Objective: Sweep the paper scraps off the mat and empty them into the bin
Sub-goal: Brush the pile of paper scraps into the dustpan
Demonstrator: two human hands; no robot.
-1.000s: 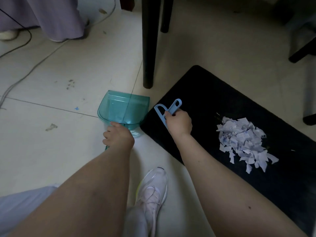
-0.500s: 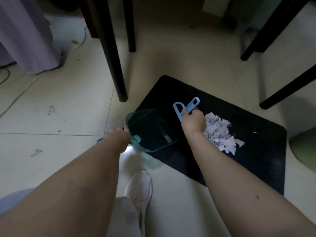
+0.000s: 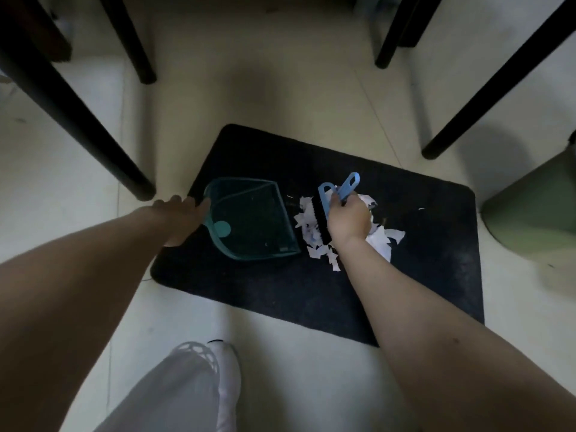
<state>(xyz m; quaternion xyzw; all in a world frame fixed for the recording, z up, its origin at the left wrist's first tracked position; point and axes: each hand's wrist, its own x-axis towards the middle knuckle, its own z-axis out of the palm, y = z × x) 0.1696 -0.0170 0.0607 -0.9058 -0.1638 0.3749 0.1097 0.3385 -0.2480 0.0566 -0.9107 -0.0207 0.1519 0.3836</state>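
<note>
A black mat [image 3: 311, 288] lies on the tiled floor. A see-through teal dustpan [image 3: 252, 219] rests on its left part, mouth facing right. My left hand [image 3: 179, 218] holds the dustpan's back end, where the handle is hidden under the hand. A pile of white paper scraps [image 3: 378, 241] lies just right of the dustpan's mouth. My right hand [image 3: 347, 218] grips a light-blue hand brush [image 3: 330, 201], whose black bristles stand in the left edge of the pile. A green bin [image 3: 539, 210] stands at the right edge of view.
Black furniture legs stand around the mat: one thick leg [image 3: 81, 120] to the left, one [image 3: 131, 39] further back, and others [image 3: 486, 88] at the back right. My white shoe [image 3: 227, 378] and grey trouser leg are on the floor in front of the mat.
The dustpan has gone from the floor left of the mat onto the mat, mouth turned toward the scraps. The brush has moved right to the pile and its bristles now touch the scraps.
</note>
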